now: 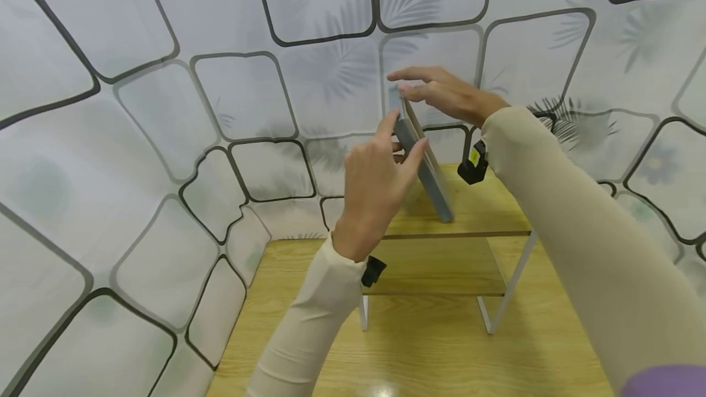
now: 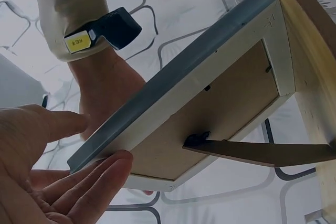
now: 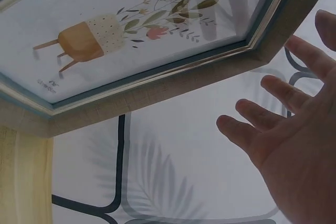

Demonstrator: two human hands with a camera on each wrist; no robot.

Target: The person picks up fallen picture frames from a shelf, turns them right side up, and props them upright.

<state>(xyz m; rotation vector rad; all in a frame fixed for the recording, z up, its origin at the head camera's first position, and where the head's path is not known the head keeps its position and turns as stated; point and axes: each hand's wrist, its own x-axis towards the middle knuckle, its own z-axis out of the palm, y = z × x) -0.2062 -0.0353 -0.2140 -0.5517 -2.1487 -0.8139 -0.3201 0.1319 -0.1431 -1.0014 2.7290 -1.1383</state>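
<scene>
A picture frame (image 1: 432, 185) with a grey-blue edge stands tilted on a small wooden table (image 1: 485, 207). Its brown backing (image 2: 236, 93) and a propped-out support leg (image 2: 262, 153) face my left hand (image 1: 375, 176). That hand is at the frame's near edge, with straightish fingers (image 2: 100, 179) lying along the back corner and the thumb apart in the left wrist view. On the picture side, a printed potted plant (image 3: 89, 40) shows behind glass. My right hand (image 1: 444, 92) is at the top of the frame, fingers extended and spread; its thumb overlaps the top corner.
Under the tabletop is a lower wooden shelf (image 1: 436, 268), with white metal legs (image 1: 513, 287). Patterned fabric walls (image 1: 331, 90) rise close behind and to the left. Wood-look flooring (image 1: 419, 348) spreads beneath. Something purple (image 1: 667, 381) shows at the lower right corner.
</scene>
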